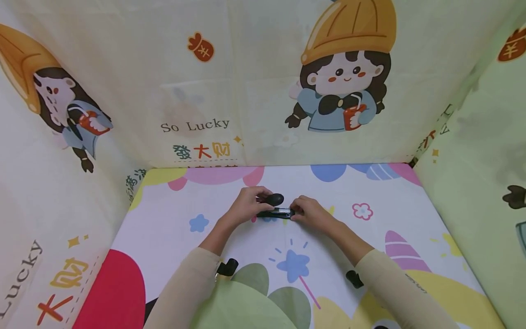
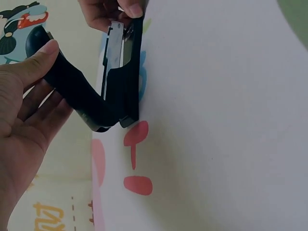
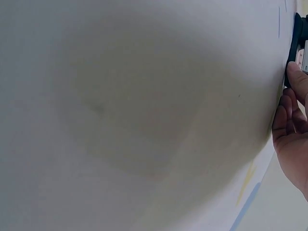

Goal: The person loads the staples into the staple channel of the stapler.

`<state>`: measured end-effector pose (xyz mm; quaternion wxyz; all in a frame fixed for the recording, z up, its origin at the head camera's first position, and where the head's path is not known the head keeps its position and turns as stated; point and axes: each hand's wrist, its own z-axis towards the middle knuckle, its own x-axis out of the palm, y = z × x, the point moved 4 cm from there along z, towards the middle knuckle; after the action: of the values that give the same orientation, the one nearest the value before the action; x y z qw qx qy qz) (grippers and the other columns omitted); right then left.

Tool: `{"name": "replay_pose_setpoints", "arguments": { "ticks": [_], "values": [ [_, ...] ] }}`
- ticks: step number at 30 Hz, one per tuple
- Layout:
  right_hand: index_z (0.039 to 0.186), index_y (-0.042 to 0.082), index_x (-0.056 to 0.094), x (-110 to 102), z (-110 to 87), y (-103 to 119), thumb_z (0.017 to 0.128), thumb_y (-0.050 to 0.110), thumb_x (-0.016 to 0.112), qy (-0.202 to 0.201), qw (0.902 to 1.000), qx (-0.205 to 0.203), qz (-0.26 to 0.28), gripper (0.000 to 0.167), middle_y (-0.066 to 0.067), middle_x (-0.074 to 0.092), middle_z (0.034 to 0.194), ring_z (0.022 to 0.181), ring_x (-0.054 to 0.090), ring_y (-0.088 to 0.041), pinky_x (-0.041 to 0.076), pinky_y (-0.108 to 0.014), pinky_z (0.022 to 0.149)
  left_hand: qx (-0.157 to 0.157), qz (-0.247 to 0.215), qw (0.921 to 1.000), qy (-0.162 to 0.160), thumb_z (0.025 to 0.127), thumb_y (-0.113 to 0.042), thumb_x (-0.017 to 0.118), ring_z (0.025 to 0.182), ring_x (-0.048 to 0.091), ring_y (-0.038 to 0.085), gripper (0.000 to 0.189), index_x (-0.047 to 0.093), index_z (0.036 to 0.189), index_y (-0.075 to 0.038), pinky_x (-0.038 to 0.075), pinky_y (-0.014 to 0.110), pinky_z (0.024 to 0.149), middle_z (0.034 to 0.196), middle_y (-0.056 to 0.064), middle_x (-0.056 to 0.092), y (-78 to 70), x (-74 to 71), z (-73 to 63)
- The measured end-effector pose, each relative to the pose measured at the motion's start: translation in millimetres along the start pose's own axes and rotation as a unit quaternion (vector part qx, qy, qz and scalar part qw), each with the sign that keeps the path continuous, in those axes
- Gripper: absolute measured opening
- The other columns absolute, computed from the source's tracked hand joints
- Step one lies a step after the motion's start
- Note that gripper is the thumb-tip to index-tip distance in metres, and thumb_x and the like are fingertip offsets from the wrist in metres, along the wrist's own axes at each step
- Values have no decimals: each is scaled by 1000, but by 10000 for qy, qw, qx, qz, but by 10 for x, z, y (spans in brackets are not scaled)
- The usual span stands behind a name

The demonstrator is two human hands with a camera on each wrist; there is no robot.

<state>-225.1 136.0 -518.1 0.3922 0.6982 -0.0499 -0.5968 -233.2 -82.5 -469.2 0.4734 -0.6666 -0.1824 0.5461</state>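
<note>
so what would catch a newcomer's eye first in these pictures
A black stapler swung open sits mid-table on the colourful cartoon cloth. The left hand grips its raised top arm and the right hand pinches the far end of the base. Behind them hangs a backdrop with a cartoon girl in an orange hat.

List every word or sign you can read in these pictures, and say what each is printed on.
"So Lucky": back cloth wall.
"發大财": back cloth wall, below it.
"Lucky" and "大财": left cloth wall, partly cut off.
Small characters at the left and right wall seams: too small to read.
Stapler: no readable label.
</note>
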Motion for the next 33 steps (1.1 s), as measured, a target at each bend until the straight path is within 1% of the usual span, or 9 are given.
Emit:
{"name": "replay_pose_setpoints", "arguments": {
  "ticks": [4,7,12,16,21,24,28,33],
  "values": [
    [109,5,72,7,4,-4,87,13,83,-40,9999,-102,-27,26,-3,66,97,88,61,-15,55,-34,83,11,111,9999,81,86,-13,85,98,70,18,31,75,116,-9,58,39,95,109,5,76,-19,31,15],
    [109,5,72,5,5,1,88,13,83,-56,9999,-155,-14,26,-3,66,97,88,61,-15,54,-34,83,-10,285,9995,147,87,-15,85,97,68,17,32,75,117,-10,57,39,94,107,4,76,-28,63,28],
    [107,5,71,-10,-8,9,87,14,84,-37,10000,-53,-27,25,-3,65,95,87,59,-14,54,-33,82,79,733,9966,365,89,-17,83,97,67,16,31,75,118,-9,56,38,96,108,4,76,-60,140,73],
    [102,4,70,-21,-13,16,86,14,84,-105,9997,-161,-121,24,-3,64,92,85,59,-14,54,-34,80,212,1206,9913,484,89,-18,83,97,67,17,31,75,117,-8,55,38,96,107,5,76,-91,197,119],
    [98,5,68,-16,-8,9,85,14,85,-201,9992,-290,-162,24,-3,63,90,83,59,-14,54,-32,78,325,1643,9840,607,89,-21,83,97,66,18,31,76,116,-7,55,38,94,106,5,75,-102,260,151],
    [100,4,69,-7,-9,5,85,14,85,-188,9994,-274,-109,24,-3,63,90,83,59,-14,54,-32,78,416,1779,9809,670,89,-22,83,97,67,19,30,76,115,-7,54,38,94,105,6,75,-93,294,163],
    [101,4,69,-3,-14,4,86,14,85,-145,9996,-246,-44,24,-4,63,91,84,60,-14,54,-32,79,532,1938,9772,679,89,-23,82,96,66,17,28,77,113,-9,54,37,93,103,4,75,-71,326,176],
    [102,4,70,-17,-14,1,86,15,85,-143,9996,-217,-108,24,-3,63,91,82,58,-14,53,-32,77,608,1996,9756,686,89,-23,82,96,66,18,27,77,112,-9,54,37,93,103,4,76,-59,355,198]
  ]
}}
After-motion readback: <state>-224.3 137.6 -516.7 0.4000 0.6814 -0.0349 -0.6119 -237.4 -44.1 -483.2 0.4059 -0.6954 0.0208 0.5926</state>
